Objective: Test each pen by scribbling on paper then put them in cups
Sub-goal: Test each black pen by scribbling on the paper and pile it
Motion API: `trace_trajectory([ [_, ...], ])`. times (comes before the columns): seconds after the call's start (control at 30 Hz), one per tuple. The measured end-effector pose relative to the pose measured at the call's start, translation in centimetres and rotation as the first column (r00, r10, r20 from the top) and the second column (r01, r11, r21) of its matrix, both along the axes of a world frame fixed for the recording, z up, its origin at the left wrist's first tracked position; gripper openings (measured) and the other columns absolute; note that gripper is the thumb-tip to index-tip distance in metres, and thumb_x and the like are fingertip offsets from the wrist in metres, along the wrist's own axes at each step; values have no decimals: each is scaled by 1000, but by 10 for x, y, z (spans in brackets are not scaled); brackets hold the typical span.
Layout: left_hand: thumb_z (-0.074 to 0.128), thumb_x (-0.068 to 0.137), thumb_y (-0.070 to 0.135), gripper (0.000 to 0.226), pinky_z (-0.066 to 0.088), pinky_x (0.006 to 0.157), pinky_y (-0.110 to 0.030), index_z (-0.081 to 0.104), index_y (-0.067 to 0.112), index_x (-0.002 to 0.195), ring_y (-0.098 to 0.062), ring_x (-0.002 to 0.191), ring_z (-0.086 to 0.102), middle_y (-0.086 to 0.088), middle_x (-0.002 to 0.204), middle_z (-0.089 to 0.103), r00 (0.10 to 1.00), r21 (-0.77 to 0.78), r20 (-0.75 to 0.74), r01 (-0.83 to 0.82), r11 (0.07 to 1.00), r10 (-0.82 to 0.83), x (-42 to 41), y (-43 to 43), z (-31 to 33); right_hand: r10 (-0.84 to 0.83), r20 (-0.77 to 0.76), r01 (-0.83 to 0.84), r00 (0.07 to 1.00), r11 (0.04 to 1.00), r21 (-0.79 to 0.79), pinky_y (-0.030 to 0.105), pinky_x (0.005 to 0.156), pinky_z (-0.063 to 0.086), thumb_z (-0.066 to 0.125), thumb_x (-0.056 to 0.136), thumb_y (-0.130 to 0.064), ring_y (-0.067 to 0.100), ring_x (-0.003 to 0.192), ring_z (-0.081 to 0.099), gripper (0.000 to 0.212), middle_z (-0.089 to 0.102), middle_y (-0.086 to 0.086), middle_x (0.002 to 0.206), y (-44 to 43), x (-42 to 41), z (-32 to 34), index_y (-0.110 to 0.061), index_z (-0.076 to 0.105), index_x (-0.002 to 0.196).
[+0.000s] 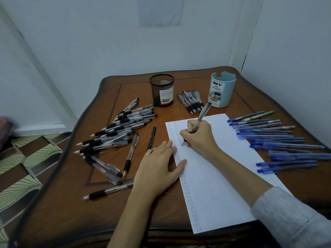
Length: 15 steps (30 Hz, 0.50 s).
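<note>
1. White paper (223, 167) lies mid-table (125, 212); the right hand (198, 135) grasps a clear pen (202, 115), tip down on the sheet beside columns of marks
2. Left hand (161, 167), fingers flat and relaxed, pins the sheet's 9 o'clock edge; judged sound, provided strokes are short
3. Mesh cup (162, 90) at 12 o'clock, blue cup (222, 90) at 1 o'clock; no pens show above either rim
4. Black pens (118, 129) crowd 9 o'clock, blue pens (279, 142) 3 o'clock; the open lane to the cups runs over the sheet's top edge
</note>
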<state>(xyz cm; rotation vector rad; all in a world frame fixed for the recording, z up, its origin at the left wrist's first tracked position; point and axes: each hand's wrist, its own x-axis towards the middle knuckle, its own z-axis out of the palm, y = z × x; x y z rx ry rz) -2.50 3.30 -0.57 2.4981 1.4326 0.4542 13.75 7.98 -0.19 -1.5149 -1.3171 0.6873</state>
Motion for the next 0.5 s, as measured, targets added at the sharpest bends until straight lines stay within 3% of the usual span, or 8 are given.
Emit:
trace_trajectory([
  [0.17,38,94,59,57,14,115,-26,39,30,143,-2,144,16,12,156,26,1000,-6,-13,-3,1000,3,1,0,2,-35,-20,36,999,999,27,20,45,48,63,82,1,11,40,56,27,50,12,53,1,2,-2,-4,46,61],
  [0.5,38,93,60,58,13,115,-25,38,30,143,-1,144,16,12,156,25,1000,-5,-14,-6,1000,6,0,0,1,-32,-26,33,999,999,42,18,44,47,63,82,3,16,43,56,26,48,10,53,3,2,-3,-4,46,62],
])
